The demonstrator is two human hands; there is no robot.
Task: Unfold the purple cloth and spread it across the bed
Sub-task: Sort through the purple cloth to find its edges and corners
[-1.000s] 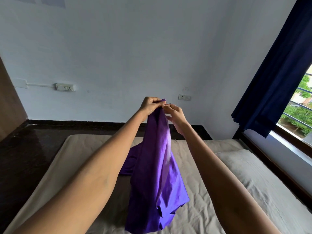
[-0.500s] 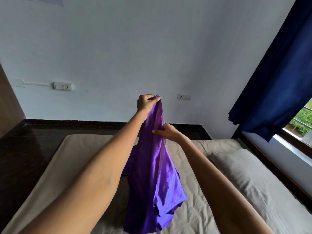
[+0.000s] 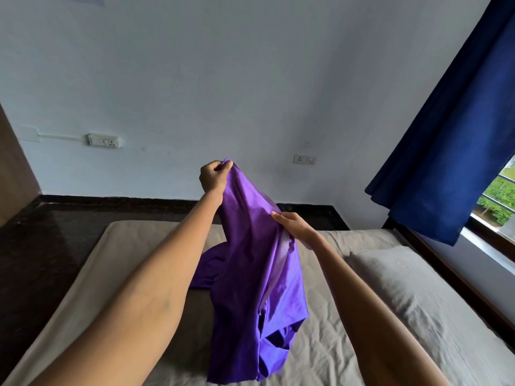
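Note:
The purple cloth [image 3: 250, 274] hangs bunched in the air over the middle of the bed [image 3: 320, 358], its lower folds resting on the grey sheet and one part trailing behind my left arm. My left hand [image 3: 213, 178] grips the cloth's top corner, raised high. My right hand [image 3: 294, 225] is lower and to the right, pinching the cloth's right edge between thumb and fingers.
A grey pillow [image 3: 423, 296] lies on the right side of the bed. A dark blue curtain [image 3: 451, 140] hangs by the window at right. Dark floor [image 3: 41, 246] runs along the bed's left side. Wall sockets sit on the far wall.
My right hand has slid down from the top corner along the cloth's right edge and moved away from my left hand. The cloth's upper part has begun to widen.

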